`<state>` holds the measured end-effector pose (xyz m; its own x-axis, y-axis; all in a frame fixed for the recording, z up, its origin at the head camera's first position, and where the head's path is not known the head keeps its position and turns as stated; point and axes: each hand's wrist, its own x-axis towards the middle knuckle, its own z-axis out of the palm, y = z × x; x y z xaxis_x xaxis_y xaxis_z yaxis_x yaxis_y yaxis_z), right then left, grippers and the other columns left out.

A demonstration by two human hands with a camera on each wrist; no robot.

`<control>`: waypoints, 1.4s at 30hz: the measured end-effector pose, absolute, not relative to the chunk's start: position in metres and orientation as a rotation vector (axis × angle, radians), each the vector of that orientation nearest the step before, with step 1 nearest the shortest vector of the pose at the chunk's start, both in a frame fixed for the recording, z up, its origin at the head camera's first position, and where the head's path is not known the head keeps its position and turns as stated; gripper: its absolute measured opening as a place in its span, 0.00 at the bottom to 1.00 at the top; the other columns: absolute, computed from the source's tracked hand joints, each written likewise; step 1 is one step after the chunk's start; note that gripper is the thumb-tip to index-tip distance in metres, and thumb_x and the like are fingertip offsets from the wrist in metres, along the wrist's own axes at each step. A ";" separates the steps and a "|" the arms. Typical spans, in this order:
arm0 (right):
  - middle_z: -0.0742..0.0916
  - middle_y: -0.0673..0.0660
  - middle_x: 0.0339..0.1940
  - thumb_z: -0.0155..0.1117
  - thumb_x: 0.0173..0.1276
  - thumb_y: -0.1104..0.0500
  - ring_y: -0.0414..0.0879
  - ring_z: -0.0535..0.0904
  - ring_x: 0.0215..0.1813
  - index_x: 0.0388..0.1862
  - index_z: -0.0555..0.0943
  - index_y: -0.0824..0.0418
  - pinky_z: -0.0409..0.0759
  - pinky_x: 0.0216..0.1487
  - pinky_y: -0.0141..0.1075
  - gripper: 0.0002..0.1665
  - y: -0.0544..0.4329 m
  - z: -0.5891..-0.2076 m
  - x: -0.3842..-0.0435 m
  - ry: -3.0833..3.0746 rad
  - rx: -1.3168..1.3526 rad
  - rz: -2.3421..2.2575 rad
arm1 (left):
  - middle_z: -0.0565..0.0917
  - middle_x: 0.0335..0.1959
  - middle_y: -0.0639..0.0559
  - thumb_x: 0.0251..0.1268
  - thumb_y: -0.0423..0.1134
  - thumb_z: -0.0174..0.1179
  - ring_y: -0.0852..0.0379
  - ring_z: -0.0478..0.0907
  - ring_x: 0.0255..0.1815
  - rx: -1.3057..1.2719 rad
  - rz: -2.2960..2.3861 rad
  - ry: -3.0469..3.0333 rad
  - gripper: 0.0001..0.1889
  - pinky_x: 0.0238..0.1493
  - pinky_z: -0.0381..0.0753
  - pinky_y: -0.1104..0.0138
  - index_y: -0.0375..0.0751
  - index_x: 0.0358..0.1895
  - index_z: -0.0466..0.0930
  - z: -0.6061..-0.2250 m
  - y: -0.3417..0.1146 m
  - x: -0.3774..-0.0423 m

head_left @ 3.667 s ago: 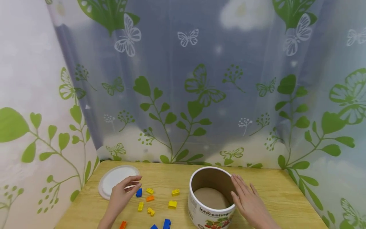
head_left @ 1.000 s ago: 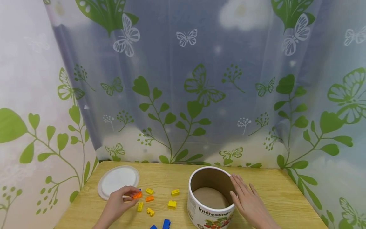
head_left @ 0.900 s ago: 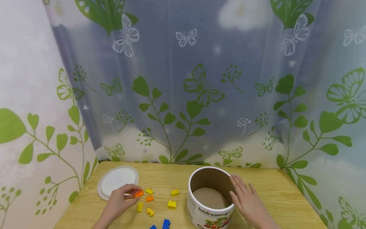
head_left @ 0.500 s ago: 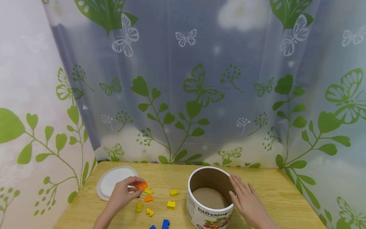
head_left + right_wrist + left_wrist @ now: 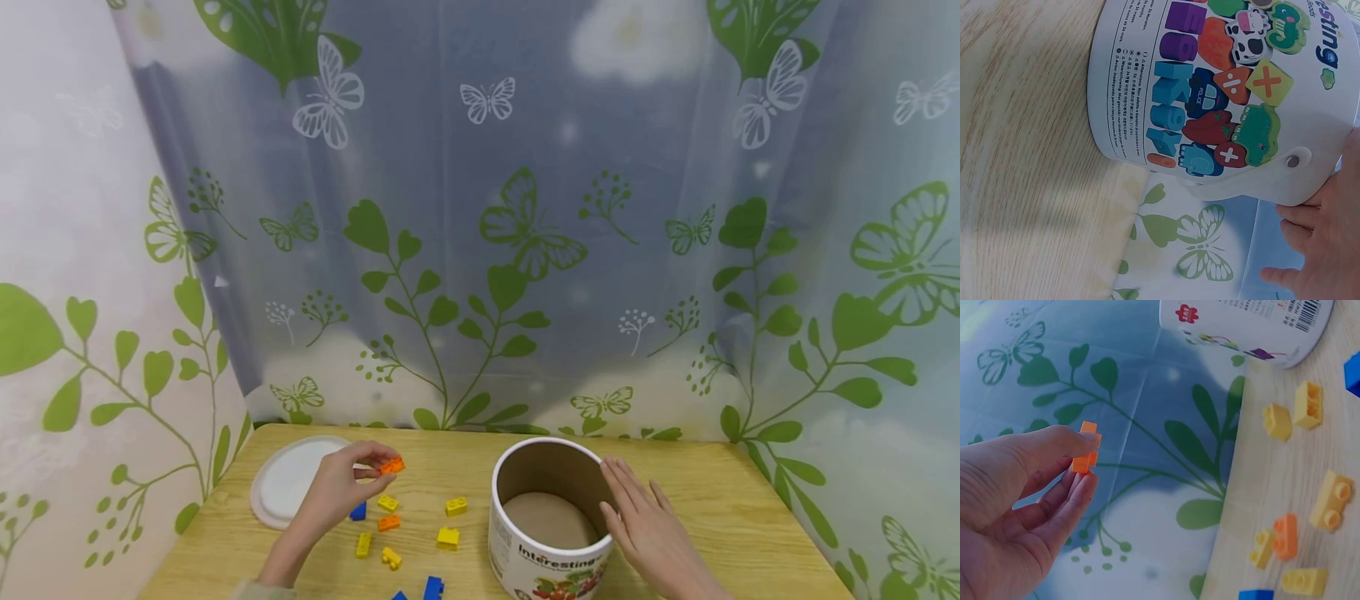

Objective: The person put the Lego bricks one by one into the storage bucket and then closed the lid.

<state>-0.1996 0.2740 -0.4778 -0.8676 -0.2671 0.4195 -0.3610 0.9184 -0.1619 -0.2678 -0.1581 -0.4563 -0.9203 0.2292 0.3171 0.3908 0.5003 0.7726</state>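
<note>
Thumb and fingers of my left hand (image 5: 337,487) pinch an orange toy brick (image 5: 392,466), raised above the table. In the left wrist view, that orange brick (image 5: 1087,450) sits between thumb and fingertips. On the right of the head view stands an open white bucket (image 5: 510,542) with printed pictures; its visible floor is bare. My right hand (image 5: 651,533) lies against the bucket's right rim with fingers straight. The right wrist view shows the right hand (image 5: 1332,225) touching the bucket wall (image 5: 1222,94) near its handle pivot.
Several loose bricks lie left of the bucket, among them a yellow brick (image 5: 447,538), a second orange brick (image 5: 388,522) and a blue brick (image 5: 432,587). A round white lid (image 5: 285,483) lies at the back left of the wooden table (image 5: 720,500). A patterned curtain (image 5: 420,250) hangs behind.
My left hand, holding nothing at first, has picked up the orange brick from the table's front and moved it up and to the right. My right hand stays at the bucket's rim.
</note>
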 end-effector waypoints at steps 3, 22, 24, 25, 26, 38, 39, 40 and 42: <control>0.71 0.60 0.77 0.55 0.79 0.52 0.58 0.67 0.76 0.77 0.66 0.63 0.66 0.70 0.65 0.33 0.274 -0.478 -0.200 -2.689 0.457 0.331 | 0.87 0.40 0.52 0.59 0.29 0.72 0.56 0.84 0.40 -0.572 -1.397 -2.562 0.13 0.41 0.87 0.70 0.44 0.46 0.87 -0.453 -0.151 -0.269; 0.71 0.59 0.77 0.53 0.80 0.51 0.56 0.66 0.77 0.78 0.66 0.62 0.65 0.72 0.63 0.33 0.275 -0.478 -0.199 -2.704 0.449 0.309 | 0.86 0.43 0.52 0.61 0.29 0.71 0.54 0.84 0.41 -0.702 -1.412 -2.520 0.12 0.44 0.87 0.70 0.45 0.47 0.87 -0.431 -0.099 -0.280; 0.71 0.59 0.77 0.53 0.80 0.51 0.56 0.66 0.77 0.78 0.66 0.63 0.64 0.72 0.63 0.33 0.275 -0.479 -0.199 -2.705 0.445 0.311 | 0.86 0.44 0.51 0.61 0.30 0.71 0.54 0.84 0.41 -0.723 -1.405 -2.521 0.12 0.44 0.87 0.69 0.45 0.47 0.87 -0.428 -0.093 -0.282; 0.71 0.59 0.77 0.54 0.80 0.51 0.55 0.66 0.77 0.78 0.66 0.63 0.64 0.72 0.63 0.33 0.275 -0.479 -0.199 -2.704 0.442 0.314 | 0.87 0.44 0.51 0.61 0.30 0.71 0.54 0.84 0.41 -0.736 -1.405 -2.519 0.12 0.44 0.87 0.70 0.45 0.47 0.87 -0.427 -0.090 -0.282; 0.71 0.59 0.77 0.55 0.79 0.52 0.56 0.66 0.77 0.78 0.66 0.63 0.64 0.72 0.63 0.33 0.275 -0.480 -0.200 -2.701 0.441 0.314 | 0.87 0.44 0.51 0.61 0.30 0.71 0.54 0.84 0.41 -0.750 -1.405 -2.516 0.12 0.44 0.87 0.70 0.45 0.47 0.87 -0.425 -0.088 -0.283; 0.70 0.59 0.78 0.52 0.81 0.50 0.55 0.65 0.77 0.78 0.65 0.63 0.64 0.72 0.64 0.33 0.276 -0.479 -0.200 -2.713 0.445 0.321 | 0.86 0.44 0.50 0.63 0.31 0.70 0.53 0.83 0.42 -0.911 -1.482 -2.463 0.11 0.44 0.86 0.71 0.43 0.48 0.87 -0.426 -0.048 -0.290; 0.69 0.58 0.78 0.52 0.81 0.50 0.55 0.64 0.78 0.79 0.64 0.62 0.63 0.73 0.63 0.33 0.276 -0.479 -0.200 -2.723 0.441 0.329 | 0.86 0.43 0.50 0.63 0.31 0.70 0.53 0.83 0.42 -0.923 -1.488 -2.456 0.11 0.44 0.86 0.71 0.43 0.48 0.87 -0.427 -0.044 -0.291; 0.69 0.58 0.78 0.51 0.81 0.50 0.55 0.64 0.78 0.79 0.64 0.62 0.63 0.73 0.63 0.33 0.276 -0.479 -0.200 -2.724 0.441 0.334 | 0.86 0.43 0.50 0.63 0.31 0.70 0.53 0.83 0.42 -0.935 -1.491 -2.452 0.11 0.44 0.86 0.71 0.43 0.48 0.87 -0.427 -0.040 -0.291; 0.70 0.59 0.78 0.52 0.81 0.50 0.55 0.65 0.77 0.78 0.65 0.62 0.64 0.72 0.64 0.33 0.276 -0.479 -0.200 -2.714 0.445 0.333 | 0.86 0.43 0.50 0.63 0.31 0.70 0.53 0.83 0.42 -0.957 -1.501 -2.447 0.11 0.44 0.86 0.71 0.43 0.48 0.87 -0.428 -0.032 -0.292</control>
<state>-0.2004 0.2760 -0.4787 -0.8819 -0.2601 0.3931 -0.3474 0.9223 -0.1692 -0.2918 -0.0315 -0.4284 -0.7939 0.4523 0.4064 0.5672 0.3104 0.7628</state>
